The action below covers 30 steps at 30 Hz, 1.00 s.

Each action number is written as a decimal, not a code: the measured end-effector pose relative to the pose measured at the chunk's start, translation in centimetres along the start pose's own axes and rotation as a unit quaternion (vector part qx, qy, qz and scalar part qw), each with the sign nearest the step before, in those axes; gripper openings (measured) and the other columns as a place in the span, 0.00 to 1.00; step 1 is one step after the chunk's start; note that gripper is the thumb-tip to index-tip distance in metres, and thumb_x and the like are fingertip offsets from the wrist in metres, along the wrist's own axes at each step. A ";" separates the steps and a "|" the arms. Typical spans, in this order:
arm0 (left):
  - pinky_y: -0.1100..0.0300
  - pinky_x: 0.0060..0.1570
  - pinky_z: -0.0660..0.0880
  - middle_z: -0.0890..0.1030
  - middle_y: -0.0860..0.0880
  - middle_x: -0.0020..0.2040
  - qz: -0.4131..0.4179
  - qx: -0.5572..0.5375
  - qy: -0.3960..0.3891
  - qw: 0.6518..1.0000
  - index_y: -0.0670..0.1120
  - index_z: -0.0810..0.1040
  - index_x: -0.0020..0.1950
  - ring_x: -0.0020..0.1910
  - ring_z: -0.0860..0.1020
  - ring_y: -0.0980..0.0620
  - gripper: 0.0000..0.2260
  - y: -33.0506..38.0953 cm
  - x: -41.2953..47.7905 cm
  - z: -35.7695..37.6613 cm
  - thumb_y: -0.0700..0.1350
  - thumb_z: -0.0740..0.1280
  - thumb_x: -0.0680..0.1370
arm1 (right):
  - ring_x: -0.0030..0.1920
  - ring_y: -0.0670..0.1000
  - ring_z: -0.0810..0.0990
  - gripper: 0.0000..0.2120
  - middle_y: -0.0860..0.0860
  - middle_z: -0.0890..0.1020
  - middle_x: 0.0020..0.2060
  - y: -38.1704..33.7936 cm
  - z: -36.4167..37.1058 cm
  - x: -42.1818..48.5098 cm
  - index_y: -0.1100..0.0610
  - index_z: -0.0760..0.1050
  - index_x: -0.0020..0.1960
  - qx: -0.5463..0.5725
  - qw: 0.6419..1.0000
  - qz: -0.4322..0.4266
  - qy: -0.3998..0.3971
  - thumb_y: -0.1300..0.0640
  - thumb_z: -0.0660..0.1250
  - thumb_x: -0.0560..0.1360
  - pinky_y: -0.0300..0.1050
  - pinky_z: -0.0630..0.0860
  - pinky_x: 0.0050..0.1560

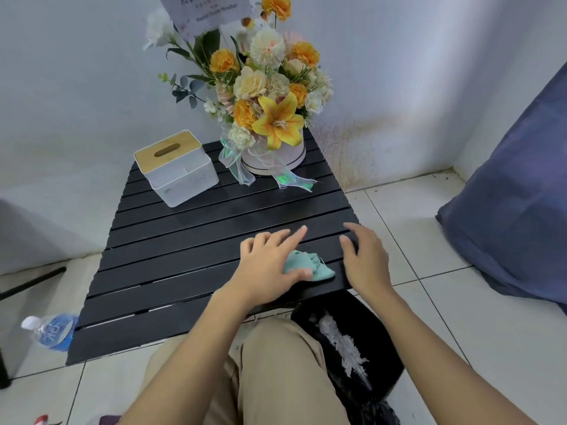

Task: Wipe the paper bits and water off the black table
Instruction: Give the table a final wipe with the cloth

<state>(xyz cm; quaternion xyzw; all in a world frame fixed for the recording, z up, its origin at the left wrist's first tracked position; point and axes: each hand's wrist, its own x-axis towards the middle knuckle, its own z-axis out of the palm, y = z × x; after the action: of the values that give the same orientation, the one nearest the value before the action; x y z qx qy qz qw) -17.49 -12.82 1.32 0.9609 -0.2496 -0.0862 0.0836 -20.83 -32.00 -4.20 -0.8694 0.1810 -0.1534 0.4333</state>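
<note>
Two hands work at the near right corner of the black slatted table (184, 271). We press our left hand (271, 265) flat on a small teal cloth (320, 268), which lies bunched on the slats near the table's right edge; the fingers reach forward nearly straight and the thumb lies across the cloth's near side, so the hand pushes down on it rather than gripping it. Our right hand (365, 260) sits just beside the cloth at the very edge of the table, fingers loosely bent with their tips touching the outer slats, and it holds nothing. Some slats show a faint sheen, but we cannot tell whether that is water. Below that corner, on the tiled floor, stands a bin (386, 357) lined with a black bag, and a streak of white shredded paper bits (343, 348) lies inside it. Our knees in tan trousers (276, 378) are beside the bin. At the far side of the table a white tissue box (179, 173) with a wooden lid stands on the left, and a round white box of orange, yellow and cream flowers (273, 118), tied with a sheer ribbon, stands on the right, with a printed card (208, 10) rising above them. A water bottle (50, 331) with a blue label lies on the floor to the left, and dark blue bedding (515, 210) hangs down at the right.
</note>
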 end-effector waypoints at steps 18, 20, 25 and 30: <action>0.52 0.75 0.49 0.61 0.50 0.77 -0.181 -0.094 0.148 0.968 0.48 0.60 0.77 0.77 0.55 0.51 0.33 0.9 0.2 7.5 0.60 0.36 0.77 | 0.78 0.46 0.52 0.34 0.44 0.60 0.77 -1.6 5.3 -3.5 0.46 0.59 0.77 -0.272 0.947 -0.118 -0.120 0.41 0.30 0.78 0.57 0.43 0.77; 0.53 0.75 0.47 0.60 0.50 0.78 -0.180 -0.099 0.137 0.969 0.49 0.60 0.77 0.78 0.54 0.52 0.32 0.8 0.1 7.3 0.60 0.37 0.78 | 0.78 0.46 0.51 0.35 0.43 0.59 0.77 -1.9 5.1 -3.4 0.46 0.59 0.77 -0.265 0.948 -0.119 -0.129 0.40 0.29 0.77 0.56 0.42 0.77; 0.54 0.76 0.43 0.57 0.51 0.78 -0.174 -0.308 0.125 0.927 0.48 0.61 0.77 0.78 0.48 0.55 0.25 0.0 0.1 5.8 0.57 0.52 0.82 | 0.77 0.45 0.55 0.23 0.44 0.66 0.75 -2.6 4.7 -2.3 0.47 0.67 0.73 -0.152 0.976 -0.050 -0.150 0.43 0.47 0.82 0.55 0.39 0.77; 0.53 0.76 0.53 0.61 0.52 0.77 -0.228 -0.416 0.232 0.849 0.47 0.67 0.74 0.77 0.53 0.55 0.23 -4.2 0.8 2.0 0.56 0.57 0.81 | 0.72 0.49 0.67 0.18 0.47 0.75 0.67 -6.8 6.0 0.2 0.51 0.72 0.68 0.006 0.993 -0.046 -0.110 0.46 0.59 0.81 0.54 0.54 0.76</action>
<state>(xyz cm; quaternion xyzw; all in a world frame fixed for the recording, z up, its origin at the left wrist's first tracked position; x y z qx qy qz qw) -15.19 -9.82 -1.55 0.8583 0.0620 0.0267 0.5086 -16.86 -24.11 -2.09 -0.8860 0.0910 -0.0774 0.4481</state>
